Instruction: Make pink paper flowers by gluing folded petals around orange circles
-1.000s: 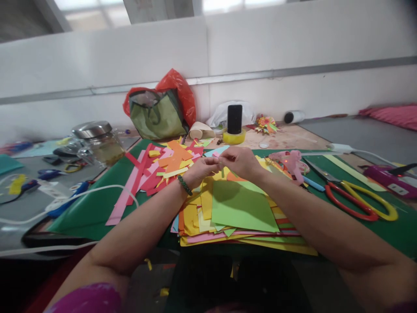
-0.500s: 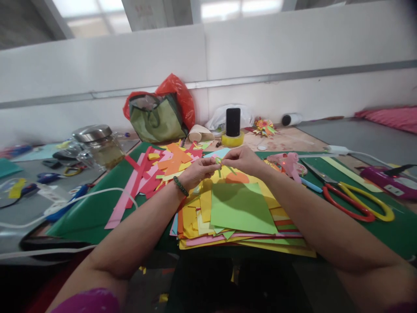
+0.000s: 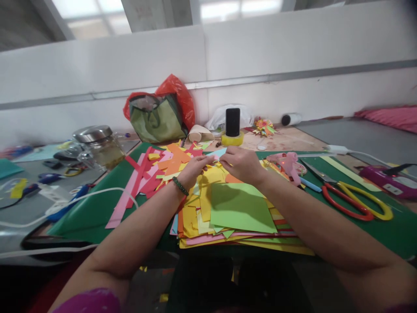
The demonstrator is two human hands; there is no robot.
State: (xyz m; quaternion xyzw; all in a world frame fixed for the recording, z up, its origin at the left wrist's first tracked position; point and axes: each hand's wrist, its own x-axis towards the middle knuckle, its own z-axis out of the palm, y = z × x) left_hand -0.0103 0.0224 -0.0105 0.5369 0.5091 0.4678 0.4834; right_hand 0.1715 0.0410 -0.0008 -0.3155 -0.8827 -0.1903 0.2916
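Note:
My left hand (image 3: 194, 170), with a dark beaded bracelet on the wrist, pinches a small piece of paper (image 3: 216, 158), mostly hidden by the fingertips. Against it, my right hand (image 3: 243, 164) is curled with its fingertips on the same piece; its back covers most of what it grips. Both hands are above a stack of coloured paper topped by a light green sheet (image 3: 243, 208). An orange paper piece (image 3: 230, 178) lies partly under my right hand. Left of my left hand spreads a heap of pink, red, orange and yellow paper scraps (image 3: 176, 158).
Red-and-yellow-handled scissors (image 3: 348, 202) and a pink glue gun (image 3: 291, 167) lie to the right on the green mat (image 3: 87, 215). A phone (image 3: 232, 122) stands on yellow tape (image 3: 232, 139). At left are a glass jug (image 3: 106, 150) and a white cable (image 3: 104, 190). A paper flower (image 3: 263, 127) sits behind.
The green strips that hung below my fingers no longer show. My right hand has turned and shifted slightly, its back now covering more of the piece. My left hand has barely moved.

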